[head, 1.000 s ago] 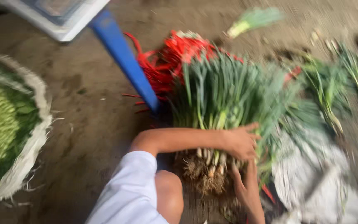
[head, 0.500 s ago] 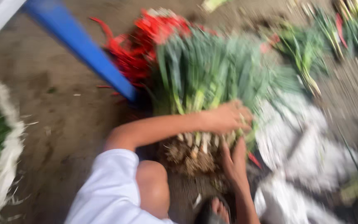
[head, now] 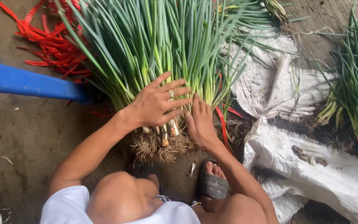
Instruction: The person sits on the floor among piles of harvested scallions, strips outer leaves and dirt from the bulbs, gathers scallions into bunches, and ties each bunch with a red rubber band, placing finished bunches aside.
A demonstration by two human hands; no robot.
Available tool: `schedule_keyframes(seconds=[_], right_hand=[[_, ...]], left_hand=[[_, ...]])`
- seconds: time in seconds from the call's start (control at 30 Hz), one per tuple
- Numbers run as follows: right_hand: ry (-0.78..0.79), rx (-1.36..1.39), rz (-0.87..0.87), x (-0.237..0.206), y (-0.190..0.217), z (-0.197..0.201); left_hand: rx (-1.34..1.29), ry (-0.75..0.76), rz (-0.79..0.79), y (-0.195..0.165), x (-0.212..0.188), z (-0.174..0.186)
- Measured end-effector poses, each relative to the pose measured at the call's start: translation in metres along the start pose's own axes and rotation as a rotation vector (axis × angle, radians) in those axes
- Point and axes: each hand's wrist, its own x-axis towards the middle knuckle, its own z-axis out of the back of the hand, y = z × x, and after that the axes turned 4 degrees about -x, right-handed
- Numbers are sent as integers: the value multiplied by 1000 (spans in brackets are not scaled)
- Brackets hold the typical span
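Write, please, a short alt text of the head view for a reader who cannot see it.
Both hands press on a big bundle of green onions lying on the dirt floor: the left hand on top near the roots, the right hand beside it. Red ties and white sacks lie nearby.

A single head-worn camera looked steeply down from above the squatting person, close over their knees and sandalled foot (head: 213, 182), facing forward across the dirt floor (head: 25, 132); the spring onion bunch (head: 154, 45) filled the upper frame, white sacks (head: 311, 166) lying right
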Motion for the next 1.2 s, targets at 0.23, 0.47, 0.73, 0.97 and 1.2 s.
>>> schedule_keyframes(seconds=[0.23,0.47,0.73,0.97,1.2], right_hand=[[50,80,-93,-8,5,-7],[-213,612,-200,-80,-70,36],[-1224,516,-495,-226,-289,221],[-1142,-407,-721,-258,-382,346],[-760,-741,-1035,-241,-414,386]], left_hand=[[203,225,-6,-4,19,-16],[317,299,85,-54,20,0],[785,691,161,-74,45,-53],[560,482,-36,-49,48,-92],[422,590,8,-49,73,-103]])
